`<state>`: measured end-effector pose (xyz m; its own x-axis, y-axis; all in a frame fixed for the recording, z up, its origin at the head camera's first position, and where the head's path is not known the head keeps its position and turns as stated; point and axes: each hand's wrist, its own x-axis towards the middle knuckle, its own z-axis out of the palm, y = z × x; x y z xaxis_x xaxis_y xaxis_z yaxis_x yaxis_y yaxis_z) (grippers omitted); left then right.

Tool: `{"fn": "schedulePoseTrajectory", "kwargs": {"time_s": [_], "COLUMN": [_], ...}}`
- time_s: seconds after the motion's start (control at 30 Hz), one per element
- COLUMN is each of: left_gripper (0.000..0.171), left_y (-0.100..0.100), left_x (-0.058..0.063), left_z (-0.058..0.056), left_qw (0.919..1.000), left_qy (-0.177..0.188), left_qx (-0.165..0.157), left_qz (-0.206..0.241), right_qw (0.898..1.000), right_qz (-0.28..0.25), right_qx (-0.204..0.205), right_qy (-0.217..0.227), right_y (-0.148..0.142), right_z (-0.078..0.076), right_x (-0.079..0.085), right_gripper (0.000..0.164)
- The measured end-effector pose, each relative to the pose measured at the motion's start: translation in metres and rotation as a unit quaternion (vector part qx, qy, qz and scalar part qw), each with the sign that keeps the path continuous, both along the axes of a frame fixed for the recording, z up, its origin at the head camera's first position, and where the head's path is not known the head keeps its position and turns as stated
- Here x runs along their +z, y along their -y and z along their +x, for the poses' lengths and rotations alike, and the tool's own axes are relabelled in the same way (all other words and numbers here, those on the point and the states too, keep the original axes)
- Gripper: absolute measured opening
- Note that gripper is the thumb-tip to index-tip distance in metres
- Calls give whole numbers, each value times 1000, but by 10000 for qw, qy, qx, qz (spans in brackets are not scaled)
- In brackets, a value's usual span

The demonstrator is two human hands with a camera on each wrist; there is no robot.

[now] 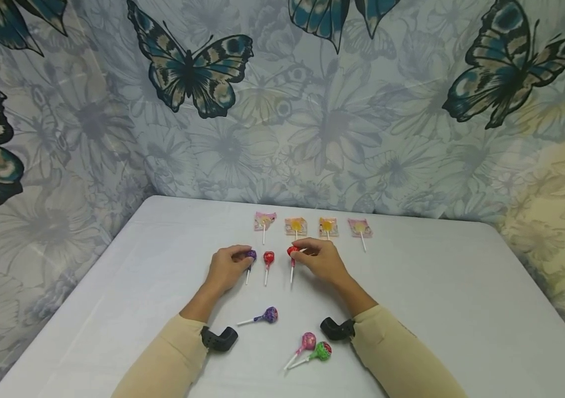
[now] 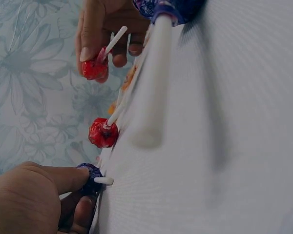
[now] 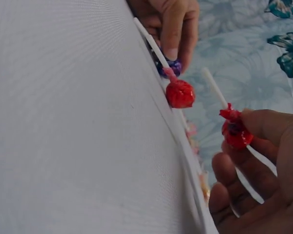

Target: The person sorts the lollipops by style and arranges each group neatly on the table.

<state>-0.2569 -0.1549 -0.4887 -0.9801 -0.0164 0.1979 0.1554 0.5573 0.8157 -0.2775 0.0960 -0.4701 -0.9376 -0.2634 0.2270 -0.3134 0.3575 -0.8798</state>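
My left hand [image 1: 226, 269] pinches a purple-wrapped lollipop [image 2: 91, 176] by its round head, the white stick pointing toward me. My right hand [image 1: 323, 260] grips a red lollipop [image 3: 237, 135] between thumb and fingers, its stick also toward me. Between the hands another red lollipop [image 1: 269, 257] lies on the white table, untouched. Nearer to me, a second purple lollipop [image 1: 270, 315] lies sideways between the forearms; in the left wrist view its white stick [image 2: 156, 83] looms large.
Along the back lie several flat lollipops in clear wrappers, among them a pink one [image 1: 360, 227] and an orange one [image 1: 295, 225]. By the right forearm, a pink lollipop [image 1: 308, 340] and a green lollipop [image 1: 321, 351] lie with sticks close together on the white table [image 1: 436, 287].
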Motion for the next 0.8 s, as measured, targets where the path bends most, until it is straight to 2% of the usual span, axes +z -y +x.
{"fn": "schedulePoseTrajectory", "kwargs": {"time_s": [0.2,0.47,0.8], "left_gripper": [26,26,26], "left_y": [-1,1,1], "left_x": [0,-2,-2], "left_z": [0,-1,-1], "left_qw": [10000,10000,9998], "left_qy": [-26,-85,-183], "left_qx": [-62,14,-48], "left_qz": [31,9,7], "right_qw": [9989,9971,9935], "right_qz": [400,717,1074], "right_qx": [-92,-208,-332], "right_qy": [235,-123,-178], "right_y": [1,5,8], "right_z": [1,-2,-2], "right_x": [-5,-15,-17], "right_gripper": [25,19,17]}}
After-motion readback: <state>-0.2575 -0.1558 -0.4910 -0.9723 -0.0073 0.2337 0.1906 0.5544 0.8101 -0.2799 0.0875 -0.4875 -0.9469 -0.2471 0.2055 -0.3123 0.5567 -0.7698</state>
